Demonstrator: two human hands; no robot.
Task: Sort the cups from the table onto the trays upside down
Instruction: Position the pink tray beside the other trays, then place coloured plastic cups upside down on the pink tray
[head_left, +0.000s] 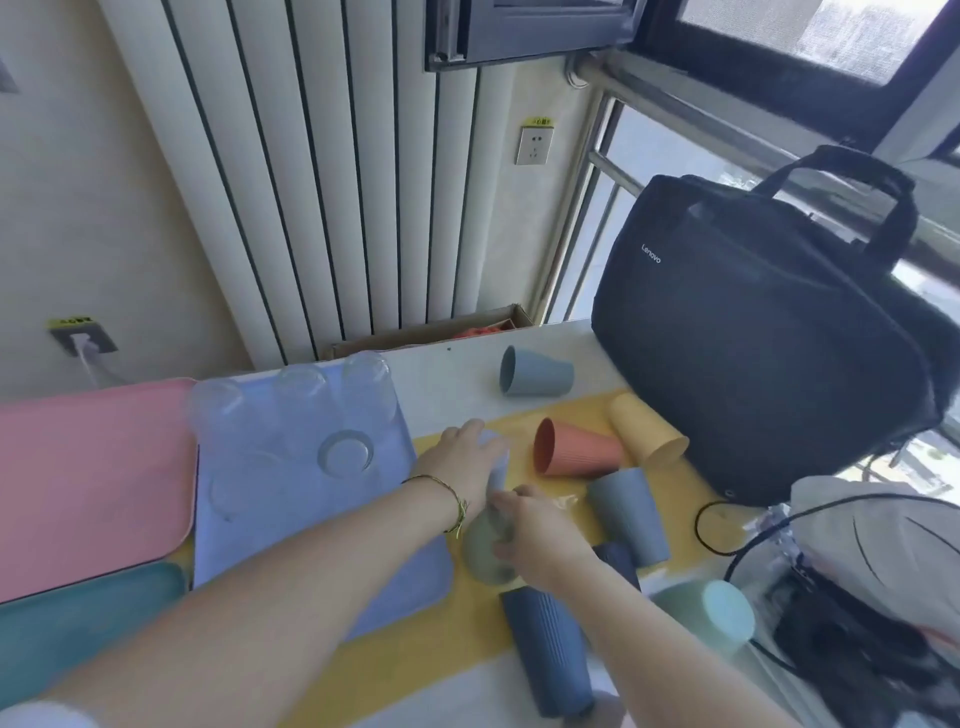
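Observation:
Several clear cups stand upside down on the lavender tray (291, 525). My left hand (462, 460) grips a clear cup (497, 457) just right of that tray. My right hand (540, 535) closes on a second clear cup (485, 545) lying over the yellow mat (415, 654). Coloured cups lie on their sides around them: a grey-blue cup (535, 371), an orange cup (576, 449), a yellow cup (647, 428), a grey cup (628, 514), a dark blue cup (545, 649) and a mint cup (706, 616).
A pink tray (88, 483) and a teal tray (78, 629) sit left of the lavender tray. A black laptop bag (769, 332) stands at the back right. A clear bag with cables (852, 597) fills the right edge. A cardboard box (431, 332) sits behind the table.

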